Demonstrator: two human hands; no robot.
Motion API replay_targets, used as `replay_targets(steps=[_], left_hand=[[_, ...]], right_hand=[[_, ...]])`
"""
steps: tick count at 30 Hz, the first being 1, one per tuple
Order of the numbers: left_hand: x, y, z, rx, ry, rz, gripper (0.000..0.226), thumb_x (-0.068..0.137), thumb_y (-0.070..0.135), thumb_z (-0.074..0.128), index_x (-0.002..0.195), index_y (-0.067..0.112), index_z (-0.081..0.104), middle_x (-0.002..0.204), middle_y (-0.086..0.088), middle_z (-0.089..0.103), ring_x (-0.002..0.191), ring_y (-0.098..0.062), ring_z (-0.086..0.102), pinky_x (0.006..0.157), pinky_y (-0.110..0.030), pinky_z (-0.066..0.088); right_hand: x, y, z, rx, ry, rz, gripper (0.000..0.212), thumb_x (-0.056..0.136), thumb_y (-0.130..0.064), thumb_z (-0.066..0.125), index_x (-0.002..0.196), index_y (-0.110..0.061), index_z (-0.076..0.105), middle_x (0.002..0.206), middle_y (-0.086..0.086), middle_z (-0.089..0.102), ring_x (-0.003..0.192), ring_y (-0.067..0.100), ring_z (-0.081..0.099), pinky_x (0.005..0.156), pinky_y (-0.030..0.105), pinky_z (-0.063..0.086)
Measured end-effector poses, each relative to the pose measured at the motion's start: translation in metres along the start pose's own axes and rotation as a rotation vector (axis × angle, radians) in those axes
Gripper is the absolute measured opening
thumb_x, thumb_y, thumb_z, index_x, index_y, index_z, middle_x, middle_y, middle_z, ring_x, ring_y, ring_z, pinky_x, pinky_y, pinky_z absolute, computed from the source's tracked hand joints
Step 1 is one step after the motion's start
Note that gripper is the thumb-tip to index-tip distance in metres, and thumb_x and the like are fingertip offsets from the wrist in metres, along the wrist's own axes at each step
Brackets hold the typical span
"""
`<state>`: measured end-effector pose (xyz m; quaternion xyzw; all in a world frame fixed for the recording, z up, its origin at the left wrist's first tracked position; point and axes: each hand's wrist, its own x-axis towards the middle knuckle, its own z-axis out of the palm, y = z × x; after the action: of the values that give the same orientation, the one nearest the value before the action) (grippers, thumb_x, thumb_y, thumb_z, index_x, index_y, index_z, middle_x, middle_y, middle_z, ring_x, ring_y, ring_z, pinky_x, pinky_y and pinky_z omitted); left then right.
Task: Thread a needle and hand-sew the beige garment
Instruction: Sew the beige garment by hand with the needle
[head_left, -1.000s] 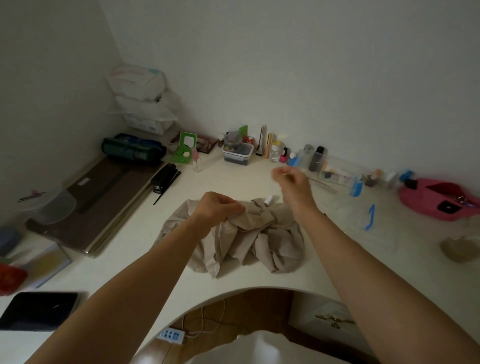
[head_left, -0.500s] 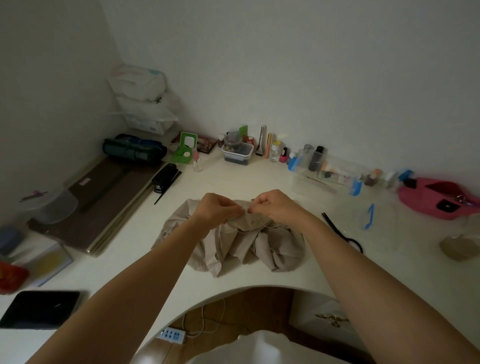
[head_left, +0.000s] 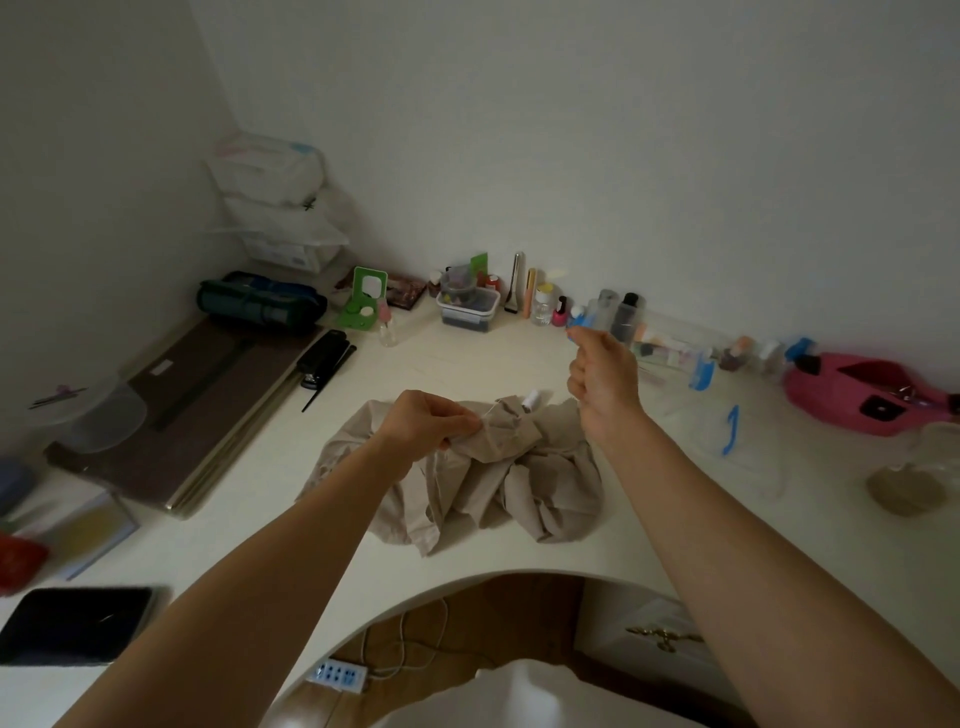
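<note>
1. Hands are both up over the work on my feed. The crumpled beige cloth garment lies heaped on the cream desk, just behind the desk's curved front cut-out.
2. My view has the left hand on the garment's upper left part, thumb and curled fingers pinching a raised fold of the cloth.
3. I see the right hand held in the air above the garment's far right corner, apart from the cloth. Its fingers are curled in and pressed together, thumb against forefinger; whatever they pinch is too fine for me to make out.
4. A short pale thread shows just past the left fingertips, over the garment's top fold. I cannot follow it further.
5. A small white thread spool stands at the garment's far edge, between the two hands.
6. Beyond the garment to the right sits a clear plastic box with blue latches, and further right a pink fabric pouch.
7. Left of the garment, well apart, lies a black stapler, with a dark green rolled bag behind it.
8. Near-left of the garment, at the desk's front corner, lies a flat black tablet.
</note>
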<state>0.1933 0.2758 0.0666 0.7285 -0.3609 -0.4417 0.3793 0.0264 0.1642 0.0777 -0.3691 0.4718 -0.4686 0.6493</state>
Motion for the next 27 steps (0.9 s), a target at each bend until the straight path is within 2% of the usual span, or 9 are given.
replay_targets(steps=[4, 7, 9, 12, 15, 18, 21, 24, 27], left_hand=[[0.001, -0.001, 0.0, -0.006, 0.002, -0.001, 0.021, 0.08, 0.016, 0.077, 0.097, 0.003, 0.076, 0.096, -0.017, 0.071, 0.07, -0.009, 0.055, 0.054, -0.01, 0.048], [0.001, -0.002, 0.0, -0.009, 0.001, 0.001, 0.022, 0.08, 0.015, 0.077, 0.098, 0.002, 0.075, 0.096, -0.017, 0.071, 0.069, -0.009, 0.056, 0.055, -0.01, 0.048], [0.001, -0.001, 0.0, -0.014, 0.0, 0.0, 0.023, 0.08, 0.015, 0.076, 0.098, 0.001, 0.075, 0.095, -0.016, 0.071, 0.07, -0.009, 0.057, 0.055, -0.01, 0.048], [0.002, 0.001, 0.001, -0.018, 0.001, -0.001, 0.023, 0.082, 0.016, 0.075, 0.099, 0.001, 0.074, 0.091, -0.012, 0.07, 0.07, -0.009, 0.056, 0.054, -0.009, 0.047], [0.003, 0.003, 0.002, -0.023, -0.007, -0.006, 0.023, 0.082, 0.016, 0.075, 0.099, 0.001, 0.074, 0.09, -0.011, 0.069, 0.07, -0.009, 0.056, 0.053, -0.009, 0.047], [0.003, 0.003, 0.003, -0.018, -0.011, -0.01, 0.022, 0.082, 0.015, 0.075, 0.099, 0.001, 0.074, 0.087, -0.01, 0.068, 0.068, -0.008, 0.055, 0.052, -0.009, 0.046], [0.002, 0.004, 0.003, -0.012, -0.006, -0.012, 0.02, 0.082, 0.014, 0.074, 0.097, 0.002, 0.075, 0.085, -0.008, 0.069, 0.068, -0.007, 0.055, 0.053, -0.009, 0.047], [0.003, 0.002, 0.002, -0.024, -0.012, -0.009, 0.019, 0.082, 0.014, 0.075, 0.096, 0.002, 0.075, 0.083, -0.008, 0.068, 0.068, -0.008, 0.055, 0.053, -0.01, 0.046], [0.003, 0.002, 0.003, -0.019, -0.013, -0.013, 0.019, 0.082, 0.013, 0.074, 0.097, 0.002, 0.074, 0.081, -0.005, 0.068, 0.067, -0.006, 0.055, 0.053, -0.009, 0.046]], right_hand=[[0.007, 0.0, -0.002, 0.057, 0.176, -0.07, 0.013, 0.093, -0.015, 0.06, 0.081, -0.016, 0.055, 0.053, -0.005, 0.037, 0.041, 0.004, 0.027, 0.039, 0.018, 0.023], [0.015, 0.007, -0.005, -0.006, 0.363, -0.119, 0.016, 0.092, -0.015, 0.059, 0.077, -0.018, 0.057, 0.077, 0.0, 0.054, 0.067, 0.011, 0.048, 0.056, 0.023, 0.039], [0.014, 0.011, -0.004, -0.159, 0.382, -0.107, 0.009, 0.093, -0.012, 0.056, 0.087, -0.013, 0.063, 0.089, 0.001, 0.058, 0.083, 0.017, 0.054, 0.063, 0.024, 0.042], [0.003, 0.012, -0.001, -0.406, 0.135, -0.067, 0.035, 0.094, -0.006, 0.055, 0.128, -0.012, 0.055, 0.116, -0.003, 0.05, 0.086, 0.008, 0.051, 0.065, 0.017, 0.04], [-0.009, 0.011, 0.005, -0.66, -0.28, -0.131, 0.033, 0.095, -0.009, 0.055, 0.126, -0.02, 0.061, 0.12, -0.003, 0.06, 0.087, 0.016, 0.057, 0.065, 0.017, 0.044], [-0.015, 0.014, 0.009, -0.854, -0.549, -0.052, 0.022, 0.096, -0.018, 0.059, 0.114, -0.021, 0.07, 0.11, -0.012, 0.063, 0.105, 0.012, 0.06, 0.08, 0.018, 0.046], [-0.014, 0.018, 0.009, -0.942, -0.618, 0.017, 0.019, 0.094, -0.019, 0.06, 0.108, -0.016, 0.073, 0.106, -0.007, 0.065, 0.108, 0.011, 0.058, 0.095, 0.027, 0.046], [-0.012, 0.022, 0.008, -1.007, -0.621, 0.05, 0.015, 0.092, -0.019, 0.063, 0.101, -0.014, 0.073, 0.114, 0.0, 0.064, 0.108, 0.016, 0.059, 0.096, 0.033, 0.048], [-0.011, 0.022, 0.007, -0.946, -0.594, 0.024, 0.008, 0.093, -0.021, 0.065, 0.088, -0.019, 0.071, 0.11, 0.002, 0.069, 0.103, 0.016, 0.062, 0.094, 0.033, 0.048]])
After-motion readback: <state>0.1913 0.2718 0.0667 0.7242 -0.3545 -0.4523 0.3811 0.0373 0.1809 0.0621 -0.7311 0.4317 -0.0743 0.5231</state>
